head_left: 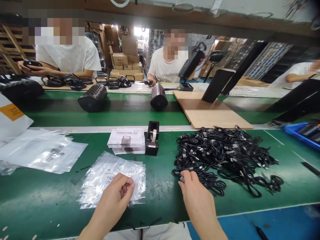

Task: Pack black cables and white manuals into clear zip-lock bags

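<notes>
My left hand (117, 195) rests on a stack of small clear plastic bags (110, 180) with a printed leaflet inside the top one; its fingers are curled and pinched on the bag's edge. My right hand (195, 191) reaches to the near left edge of a big pile of coiled black cables (225, 155), fingers closed on one cable coil. Both lie on the green bench (160, 186).
A stack of leaflets (126, 140) and a black tape dispenser (152, 138) stand behind the bags. Larger clear bags (42, 151) lie at left. Two black speakers (93, 96) lie on the belt. Other people work across it. A blue tray (303, 131) sits at right.
</notes>
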{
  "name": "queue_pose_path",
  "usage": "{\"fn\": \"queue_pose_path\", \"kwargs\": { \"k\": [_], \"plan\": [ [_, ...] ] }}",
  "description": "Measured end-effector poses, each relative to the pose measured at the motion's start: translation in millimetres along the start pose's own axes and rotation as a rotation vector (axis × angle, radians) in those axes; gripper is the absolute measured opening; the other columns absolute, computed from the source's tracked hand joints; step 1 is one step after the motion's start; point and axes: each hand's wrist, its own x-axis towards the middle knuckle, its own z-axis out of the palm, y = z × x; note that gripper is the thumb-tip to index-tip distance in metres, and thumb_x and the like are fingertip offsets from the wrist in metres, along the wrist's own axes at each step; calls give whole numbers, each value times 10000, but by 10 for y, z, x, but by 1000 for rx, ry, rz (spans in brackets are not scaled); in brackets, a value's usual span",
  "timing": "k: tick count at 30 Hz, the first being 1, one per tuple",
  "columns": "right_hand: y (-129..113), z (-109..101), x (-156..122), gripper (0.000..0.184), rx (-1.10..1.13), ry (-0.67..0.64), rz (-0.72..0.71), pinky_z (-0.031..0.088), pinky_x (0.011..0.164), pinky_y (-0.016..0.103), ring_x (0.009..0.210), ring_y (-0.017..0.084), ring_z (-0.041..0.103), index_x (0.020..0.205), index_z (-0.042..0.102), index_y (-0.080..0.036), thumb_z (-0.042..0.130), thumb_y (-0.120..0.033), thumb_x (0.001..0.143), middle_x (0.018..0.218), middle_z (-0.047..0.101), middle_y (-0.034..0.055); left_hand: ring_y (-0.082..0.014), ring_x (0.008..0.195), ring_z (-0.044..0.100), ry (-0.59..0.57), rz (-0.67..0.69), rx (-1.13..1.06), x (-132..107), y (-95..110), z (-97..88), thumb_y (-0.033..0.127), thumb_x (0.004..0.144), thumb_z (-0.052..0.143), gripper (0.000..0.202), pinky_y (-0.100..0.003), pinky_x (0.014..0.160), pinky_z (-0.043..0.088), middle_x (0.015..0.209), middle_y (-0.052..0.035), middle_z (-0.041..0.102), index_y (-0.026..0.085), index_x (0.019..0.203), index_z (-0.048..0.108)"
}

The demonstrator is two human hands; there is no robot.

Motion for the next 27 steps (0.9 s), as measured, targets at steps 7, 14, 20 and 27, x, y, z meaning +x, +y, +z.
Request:
{"fn": "queue_pose_path", "kwargs": {
  "k": [7, 14, 20, 27],
  "plan": [
    [-217, -265, 46, 232, 1145, -207, 65, 509, 572, 269, 629, 163, 621, 950, 563, -189, 426, -353, 860, 789, 602, 46, -150, 596, 524, 6, -12, -47, -14, 17, -4, 385, 840, 421, 234, -254, 559, 445, 738, -4, 538, 223, 712, 531],
    [-735, -68, 142, 305, 1794, -263, 339, 537, 681, 289, 709, 186, 670, 813, 496, -163, 662, -394, 704, 693, 635, 14, -153, 632, 541, 124, -4, -232, -14, -12, -11, 385, 826, 458, 204, -245, 572, 455, 735, -7, 537, 211, 751, 535],
    [-750, -101, 197, 228, 1763, -234, 294, 519, 634, 258, 634, 156, 645, 738, 526, -158, 692, -301, 671, 618, 639, -2, -130, 599, 509, 265, -95, -443, 5, 1, -106, 438, 767, 540, 240, -211, 518, 430, 705, 15, 505, 201, 733, 538],
    [-922, -391, 305, 130, 1188, -58, -408, 467, 796, 338, 903, 194, 568, 845, 689, -201, 564, -206, 809, 974, 650, 70, -138, 705, 495, 301, -15, -506, 38, 102, -232, 380, 767, 553, 181, -217, 600, 445, 773, 9, 476, 207, 713, 550]
  ]
}}
